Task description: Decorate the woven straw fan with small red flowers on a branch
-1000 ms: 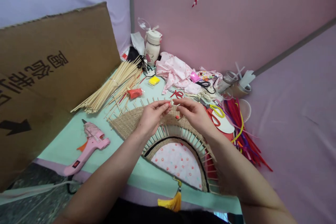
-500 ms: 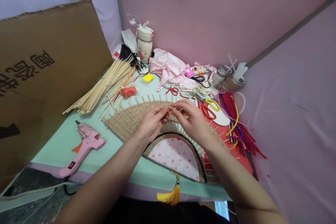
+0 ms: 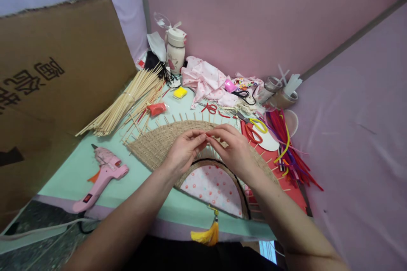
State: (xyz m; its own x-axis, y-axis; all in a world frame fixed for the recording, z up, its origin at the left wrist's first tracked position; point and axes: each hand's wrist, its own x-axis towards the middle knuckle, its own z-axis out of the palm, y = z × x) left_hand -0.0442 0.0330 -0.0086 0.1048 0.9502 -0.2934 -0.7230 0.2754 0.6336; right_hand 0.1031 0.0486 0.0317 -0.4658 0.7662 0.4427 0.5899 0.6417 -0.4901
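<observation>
My left hand (image 3: 184,150) and my right hand (image 3: 235,150) meet fingertip to fingertip over a woven fan (image 3: 159,140). Pinched between them is a small red piece (image 3: 207,134), mostly covered by the fingers; its material is too small to tell. Thin sticks poke out past the fan's curved outer edge. Its lower half-round is covered in white cloth (image 3: 210,186) with red dots and bordered in black. From the bottom hangs a yellow tassel (image 3: 206,235), over the table's front edge.
On the left lie a pink glue gun (image 3: 104,173) and a bundle of sticks (image 3: 127,101), beside a tall cardboard box (image 3: 70,106). Behind are a red packet (image 3: 156,109), a bottle (image 3: 176,53) and pink cloth (image 3: 203,78). Scissors (image 3: 254,132) and pipe cleaners (image 3: 281,135) lie right.
The fingertips of both hands have drawn closer together around the red piece, and less of it shows. The fan stays in place; the view has shifted slightly.
</observation>
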